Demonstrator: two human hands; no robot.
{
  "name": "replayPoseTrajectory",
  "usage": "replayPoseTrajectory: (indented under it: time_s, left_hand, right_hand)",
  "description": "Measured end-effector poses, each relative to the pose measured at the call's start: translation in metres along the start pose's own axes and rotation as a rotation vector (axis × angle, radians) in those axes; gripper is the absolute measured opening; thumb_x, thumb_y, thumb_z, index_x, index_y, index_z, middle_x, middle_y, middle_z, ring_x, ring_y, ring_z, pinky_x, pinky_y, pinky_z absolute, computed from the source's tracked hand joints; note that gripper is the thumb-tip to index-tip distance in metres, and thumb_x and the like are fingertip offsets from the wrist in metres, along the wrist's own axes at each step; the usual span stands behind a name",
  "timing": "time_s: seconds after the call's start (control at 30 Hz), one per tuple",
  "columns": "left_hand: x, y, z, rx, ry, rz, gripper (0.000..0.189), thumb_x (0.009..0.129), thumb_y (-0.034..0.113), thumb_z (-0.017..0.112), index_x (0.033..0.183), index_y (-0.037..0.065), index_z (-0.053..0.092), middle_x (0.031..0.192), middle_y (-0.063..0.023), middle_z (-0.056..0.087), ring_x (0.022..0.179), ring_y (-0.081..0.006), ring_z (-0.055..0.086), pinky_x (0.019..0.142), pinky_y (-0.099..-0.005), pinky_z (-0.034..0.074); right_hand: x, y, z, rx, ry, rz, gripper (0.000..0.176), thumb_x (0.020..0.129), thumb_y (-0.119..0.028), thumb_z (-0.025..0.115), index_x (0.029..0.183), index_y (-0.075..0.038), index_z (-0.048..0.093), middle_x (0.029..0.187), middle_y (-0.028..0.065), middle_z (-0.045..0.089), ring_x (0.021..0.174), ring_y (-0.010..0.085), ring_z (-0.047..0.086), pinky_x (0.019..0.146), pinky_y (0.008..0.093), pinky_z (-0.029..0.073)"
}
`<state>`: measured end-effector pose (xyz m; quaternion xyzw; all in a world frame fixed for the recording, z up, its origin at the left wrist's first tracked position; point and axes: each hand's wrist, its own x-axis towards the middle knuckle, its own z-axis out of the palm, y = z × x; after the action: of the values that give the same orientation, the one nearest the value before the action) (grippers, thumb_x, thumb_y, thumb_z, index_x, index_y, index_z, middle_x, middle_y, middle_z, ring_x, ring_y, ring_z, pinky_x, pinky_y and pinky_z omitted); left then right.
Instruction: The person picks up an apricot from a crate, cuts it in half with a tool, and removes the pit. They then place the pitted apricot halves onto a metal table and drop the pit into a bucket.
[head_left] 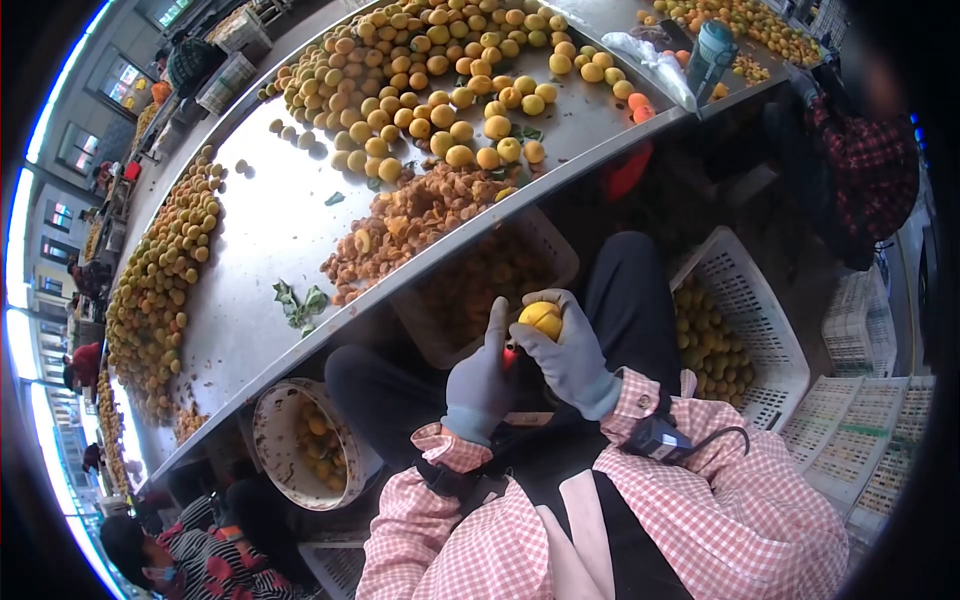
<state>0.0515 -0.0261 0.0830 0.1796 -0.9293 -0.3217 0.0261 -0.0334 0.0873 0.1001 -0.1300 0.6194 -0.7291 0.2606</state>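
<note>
My right hand (pixel 572 352), in a grey glove, is closed around a yellow apricot (pixel 541 319). A dark line runs across the fruit's upper side. My left hand (pixel 478 385), also gloved, is wrapped around a small red-handled tool (pixel 510 352), with its thumb stretched upward beside the apricot. Most of the tool is hidden by the fingers, so its working end cannot be made out. Both hands are close together above my lap. Beneath and beyond them stands a crate (pixel 568 262) holding brownish-orange pieces.
A metal table (pixel 262 290) bears many apricots (pixel 430 105) and a heap of brown-orange pieces (pixel 415 222). A white bucket (pixel 272 470) of fruit stands left, a white crate (pixel 765 345) of apricots right. A bottle (pixel 711 55) stands on the table. Other people (pixel 865 150) sit nearby.
</note>
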Motion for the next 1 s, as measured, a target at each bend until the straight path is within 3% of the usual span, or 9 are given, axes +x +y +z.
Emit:
replayPoseTrajectory:
  time_s: [0.1, 0.27, 0.33, 0.37, 0.43, 0.53, 0.67, 0.8, 1.0]
  left_hand:
    - [0.012, -0.007, 0.004, 0.102, 0.03, -0.055, 0.069, 0.087, 0.017, 0.055, 0.148, 0.018, 0.023, 0.078, -0.0195, 0.065, 0.067, -0.0386, 0.063, 0.059, -0.0465, 0.049]
    - [0.024, -0.018, 0.005, 0.15, -0.036, -0.135, 0.071, 0.087, 0.015, 0.055, 0.148, 0.019, 0.02, 0.083, -0.0199, 0.065, 0.071, -0.0392, 0.063, 0.062, -0.0464, 0.049]
    - [0.021, -0.021, 0.003, 0.148, -0.124, -0.179, 0.074, 0.086, 0.014, 0.056, 0.149, 0.019, 0.017, 0.085, -0.0213, 0.065, 0.073, -0.0401, 0.063, 0.064, -0.0465, 0.05]
    - [0.015, -0.026, 0.001, 0.018, -0.146, -0.125, 0.078, 0.085, 0.014, 0.057, 0.149, 0.018, 0.014, 0.087, -0.0232, 0.065, 0.075, -0.0414, 0.063, 0.065, -0.0466, 0.05]
    - [0.009, -0.029, 0.001, -0.111, -0.167, -0.072, 0.082, 0.084, 0.013, 0.058, 0.15, 0.018, 0.011, 0.088, -0.0251, 0.064, 0.078, -0.0427, 0.063, 0.067, -0.0467, 0.05]
    - [0.007, -0.025, 0.003, -0.435, -0.091, 0.161, 0.088, 0.082, 0.012, 0.061, 0.15, 0.018, 0.007, 0.09, -0.0278, 0.063, 0.081, -0.0443, 0.062, 0.07, -0.0466, 0.049]
    - [0.01, -0.002, -0.004, -0.263, -0.081, 0.072, 0.084, 0.084, 0.016, 0.06, 0.15, 0.016, 0.009, 0.094, -0.0239, 0.065, 0.076, -0.0422, 0.063, 0.066, -0.0455, 0.05]
    - [0.01, 0.008, -0.007, 0.117, -0.066, -0.041, 0.081, 0.085, 0.022, 0.059, 0.15, 0.013, 0.011, 0.093, -0.0198, 0.066, 0.07, -0.0395, 0.064, 0.06, -0.0439, 0.05]
    - [0.005, 0.017, -0.024, 0.079, -0.08, -0.028, 0.084, 0.084, 0.026, 0.06, 0.15, 0.011, 0.011, 0.093, -0.0197, 0.066, 0.068, -0.0381, 0.064, 0.058, -0.0431, 0.05]
  right_hand:
    - [0.015, 0.027, 0.016, -0.059, 0.173, -0.065, 0.038, 0.085, -0.013, 0.07, 0.112, -0.003, 0.046, 0.099, 0.0077, 0.053, 0.086, 0.0113, 0.056, 0.077, 0.0243, 0.05]
    - [0.036, 0.047, 0.023, -0.012, 0.273, 0.065, 0.037, 0.085, -0.016, 0.07, 0.111, -0.003, 0.046, 0.099, 0.0064, 0.054, 0.081, 0.0112, 0.056, 0.074, 0.0242, 0.05]
    - [0.04, 0.034, 0.01, 0.105, 0.036, 0.326, 0.037, 0.085, -0.017, 0.07, 0.112, -0.006, 0.047, 0.098, 0.0049, 0.054, 0.08, 0.0091, 0.056, 0.07, 0.0237, 0.05]
    - [0.04, 0.024, 0.002, 0.105, 0.038, 0.326, 0.037, 0.085, -0.017, 0.07, 0.112, -0.006, 0.047, 0.098, 0.0049, 0.054, 0.08, 0.0091, 0.056, 0.07, 0.0237, 0.05]
    - [0.038, 0.001, -0.011, 0.13, -0.239, 0.455, 0.035, 0.086, -0.016, 0.069, 0.113, -0.009, 0.047, 0.098, 0.0035, 0.054, 0.081, 0.0073, 0.055, 0.068, 0.0239, 0.05]
    - [0.032, -0.008, -0.012, 0.124, -0.237, 0.397, 0.038, 0.086, -0.019, 0.069, 0.114, -0.011, 0.044, 0.096, 0.0025, 0.053, 0.077, 0.0055, 0.053, 0.061, 0.0197, 0.046]
    - [0.027, 0.01, -0.005, 0.013, 0.004, 0.275, 0.039, 0.086, -0.021, 0.07, 0.112, -0.011, 0.043, 0.092, 0.0019, 0.052, 0.068, 0.0051, 0.051, 0.052, 0.0167, 0.04]
    - [0.024, -0.011, -0.003, 0.23, 0.019, 0.465, 0.036, 0.086, -0.021, 0.069, 0.109, -0.011, 0.043, 0.088, 0.0014, 0.053, 0.063, 0.0051, 0.05, 0.049, 0.0181, 0.039]
    - [0.023, -0.025, -0.009, 0.197, -0.154, 0.492, 0.035, 0.087, -0.024, 0.068, 0.109, -0.011, 0.044, 0.085, 0.0006, 0.054, 0.06, 0.0041, 0.048, 0.048, 0.0178, 0.038]
